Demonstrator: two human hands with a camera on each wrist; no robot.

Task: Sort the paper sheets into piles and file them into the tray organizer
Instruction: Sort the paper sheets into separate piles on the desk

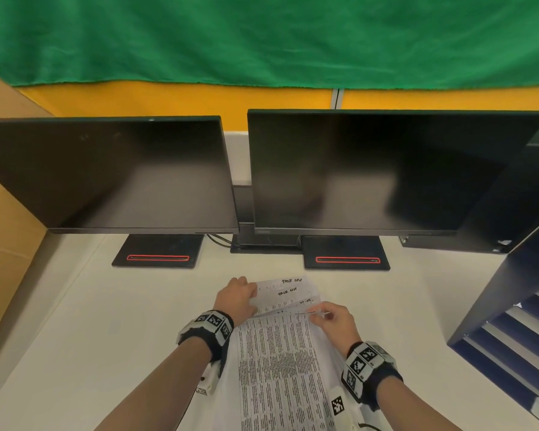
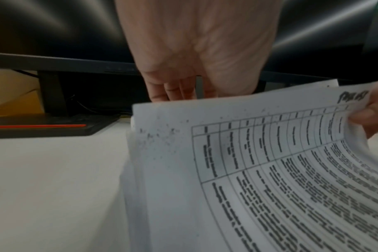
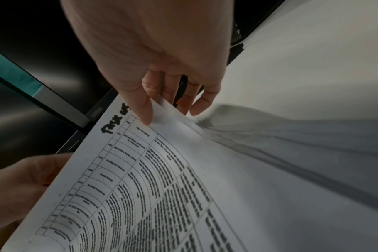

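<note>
A stack of printed paper sheets (image 1: 277,362) with tables lies on the white desk (image 1: 91,321) in front of me. Further sheets (image 1: 288,290), handwritten "TASK LIST", fan out at its far end. My left hand (image 1: 246,295) holds these sheets at their left edge, and its fingers (image 2: 179,93) reach down behind the paper (image 2: 248,170). My right hand (image 1: 324,318) pinches the top sheet's (image 3: 162,187) far right corner between thumb and fingers (image 3: 183,105) and lifts it, so it curls. The dark blue tray organizer (image 1: 495,290) stands at the right with slatted shelves.
Two dark monitors (image 1: 106,172) (image 1: 371,169) stand across the back of the desk, their black bases (image 1: 157,251) (image 1: 346,253) just beyond the papers. A cardboard panel (image 1: 7,228) borders the left side. Bare desk lies left of the stack.
</note>
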